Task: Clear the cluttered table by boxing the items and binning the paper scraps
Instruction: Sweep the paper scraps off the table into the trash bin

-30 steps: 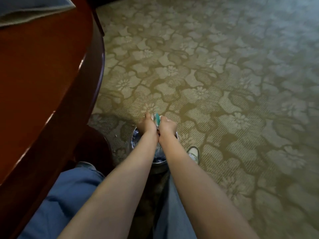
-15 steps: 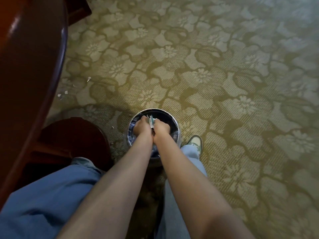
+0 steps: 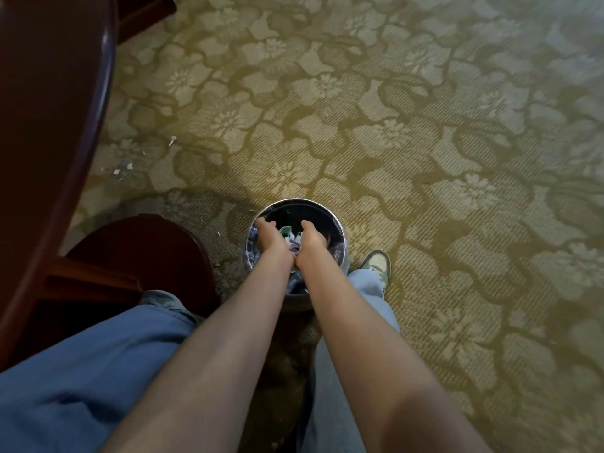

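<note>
Reaching down over a round bin (image 3: 295, 201), both forearms run side by side from near to far. The left hand (image 3: 273, 238) and right hand (image 3: 313, 238) meet at the wrists and splay apart in a V, fingers extended toward the far rim, gripping nothing that I can see.

Paper scraps (image 3: 289, 235), white and teal, lie in the gap between the two palms, inside the bin. Contact with the palms: cannot tell. The scraps form a loose heap with no clear long axis, and the single pieces are too small to orient.

The bin stands upright, mouth up, with a shiny rim and dark inside.

A green-and-white shoe (image 3: 376, 263) sits just right of the bin. Blue jeans (image 3: 81, 371) fill the near left.

The floor is an olive carpet (image 3: 392, 142) with a pale flower and vine pattern, which covers most of the view.

A dark wooden pedestal base (image 3: 140, 250) stands left of the bin. The curved edge of a reddish-brown table (image 3: 49, 109) runs along the left side.

A few stray paper bits (image 3: 122, 168) lie on the carpet at far left, near the table edge and well apart from the bin.
</note>
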`<control>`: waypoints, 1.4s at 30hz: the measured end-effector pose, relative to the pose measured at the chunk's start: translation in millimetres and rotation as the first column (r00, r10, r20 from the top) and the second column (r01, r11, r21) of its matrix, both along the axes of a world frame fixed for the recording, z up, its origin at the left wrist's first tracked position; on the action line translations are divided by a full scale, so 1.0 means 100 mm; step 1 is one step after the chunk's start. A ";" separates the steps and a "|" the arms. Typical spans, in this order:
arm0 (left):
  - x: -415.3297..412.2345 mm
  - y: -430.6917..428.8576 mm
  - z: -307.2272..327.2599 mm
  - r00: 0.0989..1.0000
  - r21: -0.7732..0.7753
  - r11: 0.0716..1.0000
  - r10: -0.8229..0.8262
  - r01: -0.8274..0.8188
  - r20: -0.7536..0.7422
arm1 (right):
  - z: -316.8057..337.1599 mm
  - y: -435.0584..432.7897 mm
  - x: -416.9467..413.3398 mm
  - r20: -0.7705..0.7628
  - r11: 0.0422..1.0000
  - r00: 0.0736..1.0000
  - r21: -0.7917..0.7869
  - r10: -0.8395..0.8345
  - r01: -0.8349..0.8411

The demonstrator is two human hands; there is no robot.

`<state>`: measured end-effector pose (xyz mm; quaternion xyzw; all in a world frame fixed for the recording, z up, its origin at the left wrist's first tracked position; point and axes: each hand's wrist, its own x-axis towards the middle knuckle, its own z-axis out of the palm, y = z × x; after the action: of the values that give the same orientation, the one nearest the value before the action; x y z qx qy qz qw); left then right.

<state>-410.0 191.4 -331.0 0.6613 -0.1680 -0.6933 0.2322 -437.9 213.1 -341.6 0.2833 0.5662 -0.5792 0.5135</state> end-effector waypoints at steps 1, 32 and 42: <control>0.01 0.00 0.01 1.000 0.002 1.000 -0.006 0.006 -0.012 | 0.01 0.01 0.00 0.009 1.000 1.000 -0.009 -0.009 0.009; 0.48 0.57 1.98 0.765 -0.445 0.626 -0.572 0.640 0.296 | 1.62 0.60 0.07 -0.545 0.987 0.834 -0.067 0.089 -0.148; 1.23 0.82 3.15 0.631 -0.655 0.181 -0.539 0.734 0.558 | 2.68 0.62 0.30 -0.836 0.954 0.548 -0.155 0.011 -0.255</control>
<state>-287.1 273.1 -16.3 0.3904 -0.7637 -0.4773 0.1912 -408.1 275.0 -73.8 -0.1354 0.6799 -0.6713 0.2623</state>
